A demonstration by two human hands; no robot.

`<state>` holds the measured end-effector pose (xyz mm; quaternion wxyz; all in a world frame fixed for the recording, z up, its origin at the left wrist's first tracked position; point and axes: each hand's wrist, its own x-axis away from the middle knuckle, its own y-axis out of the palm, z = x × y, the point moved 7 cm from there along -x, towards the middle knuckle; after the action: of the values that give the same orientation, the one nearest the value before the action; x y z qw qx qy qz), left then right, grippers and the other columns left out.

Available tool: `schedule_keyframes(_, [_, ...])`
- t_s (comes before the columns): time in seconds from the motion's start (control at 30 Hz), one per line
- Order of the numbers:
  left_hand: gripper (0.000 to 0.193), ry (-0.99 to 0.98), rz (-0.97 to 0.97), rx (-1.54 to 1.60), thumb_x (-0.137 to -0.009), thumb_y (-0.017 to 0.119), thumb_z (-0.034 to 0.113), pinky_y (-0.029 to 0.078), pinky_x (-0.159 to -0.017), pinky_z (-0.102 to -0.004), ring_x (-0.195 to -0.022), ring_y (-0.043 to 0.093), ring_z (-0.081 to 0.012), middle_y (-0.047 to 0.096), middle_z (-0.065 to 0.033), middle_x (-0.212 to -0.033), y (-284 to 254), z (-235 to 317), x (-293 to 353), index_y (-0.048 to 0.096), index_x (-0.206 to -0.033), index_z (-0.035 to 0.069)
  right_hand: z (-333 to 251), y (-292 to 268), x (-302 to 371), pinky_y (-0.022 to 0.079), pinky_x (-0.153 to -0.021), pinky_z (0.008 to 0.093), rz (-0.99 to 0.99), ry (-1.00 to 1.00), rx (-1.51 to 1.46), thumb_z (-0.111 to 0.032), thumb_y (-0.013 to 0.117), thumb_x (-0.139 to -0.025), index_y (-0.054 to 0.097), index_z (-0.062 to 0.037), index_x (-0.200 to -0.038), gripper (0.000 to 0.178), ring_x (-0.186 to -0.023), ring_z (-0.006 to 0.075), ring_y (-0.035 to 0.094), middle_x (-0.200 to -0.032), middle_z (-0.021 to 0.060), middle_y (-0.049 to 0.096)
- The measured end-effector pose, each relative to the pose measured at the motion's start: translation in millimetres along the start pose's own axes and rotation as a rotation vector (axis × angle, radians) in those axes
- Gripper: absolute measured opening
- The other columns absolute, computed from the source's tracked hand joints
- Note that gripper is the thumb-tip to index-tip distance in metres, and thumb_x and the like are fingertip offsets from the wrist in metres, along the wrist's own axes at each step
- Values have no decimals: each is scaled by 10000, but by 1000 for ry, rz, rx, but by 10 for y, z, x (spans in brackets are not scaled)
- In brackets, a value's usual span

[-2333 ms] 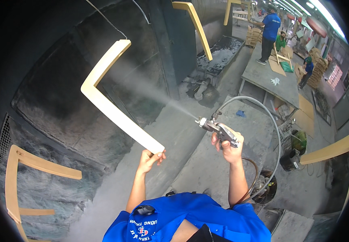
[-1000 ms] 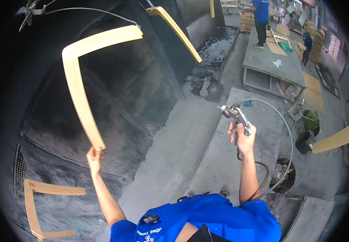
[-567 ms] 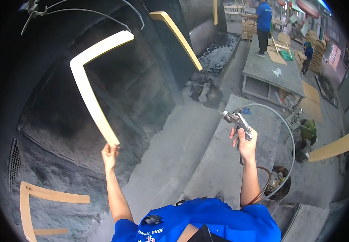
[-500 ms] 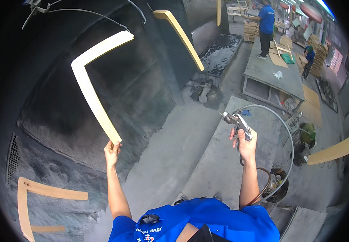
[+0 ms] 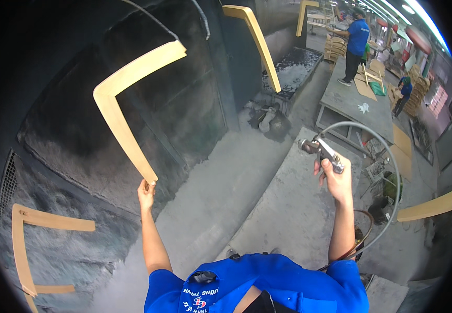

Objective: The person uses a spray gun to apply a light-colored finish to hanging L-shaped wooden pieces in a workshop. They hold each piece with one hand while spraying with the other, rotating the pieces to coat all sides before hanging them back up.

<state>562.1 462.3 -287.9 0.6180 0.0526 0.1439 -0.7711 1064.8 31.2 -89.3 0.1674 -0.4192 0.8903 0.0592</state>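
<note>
My left hand [image 5: 146, 194] is pinching the lower end of a bent wooden piece [image 5: 126, 135] hanging left of centre, while my right hand [image 5: 338, 180], well apart, is gripping a spray gun [image 5: 326, 150] right of centre. White lettering [image 5: 209, 292] and a red-and-white emblem [image 5: 199, 302] are showing on my blue shirt [image 5: 288, 284] at the bottom; white print [image 5: 360, 28] is marking a co-worker's shirt [image 5: 357, 40], upper right.

Left of the frame's centre, a wooden piece [image 5: 122, 128] hangs under a wire [image 5: 155, 18], before a wall panel [image 5: 179, 94]. The left hand [image 5: 146, 195] is at its lower end. Right of centre, the right hand [image 5: 336, 180] holds the spray gun [image 5: 327, 152], and the hose [image 5: 397, 180] bends to the right. At the upper right, I see a worker [image 5: 358, 37] on a table [image 5: 335, 101], where also a glove [image 5: 363, 107] lies; left of this table is a trough [image 5: 305, 81].
</note>
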Motion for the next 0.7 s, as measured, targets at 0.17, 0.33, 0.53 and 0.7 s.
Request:
schedule_keyframes(0.17, [299,-14,-55,-37,-958,720,196,356,-529,-215,-614,440,-34,574,37,-793,-63,-7,8,637,-1153,-14,-983,185,-194,443,-432,226,-72,-202,138,-570,697,-905,608,28,-1317,731,-597,97,586,-732,50,626])
schedule_keyframes(0.33, [383,-2,-112,12,-940,748,233,319,-519,-216,-600,408,-28,585,59,-798,-30,-42,2,638,-1226,3,-1695,396,-198,419,-368,254,-302,-312,-257,-717,675,-830,528,92,-1317,956,-534,171,611,-743,144,653])
schedule_keyframes(0.53, [357,16,-120,62,-942,744,217,317,-520,-213,-609,410,-19,584,67,-801,-47,-98,-40,639,-1209,5,-1838,184,-397,433,-426,224,-64,-368,119,-608,547,-977,510,84,-1304,766,-625,126,585,-792,90,603])
schedule_keyframes(0.7, [327,29,-66,29,-950,736,237,327,-536,-210,-615,420,-26,580,53,-793,-58,-143,-15,646,-1162,5,-1961,-52,-201,434,-424,218,18,-430,244,-547,559,-999,529,92,-1281,699,-645,132,591,-813,112,615])
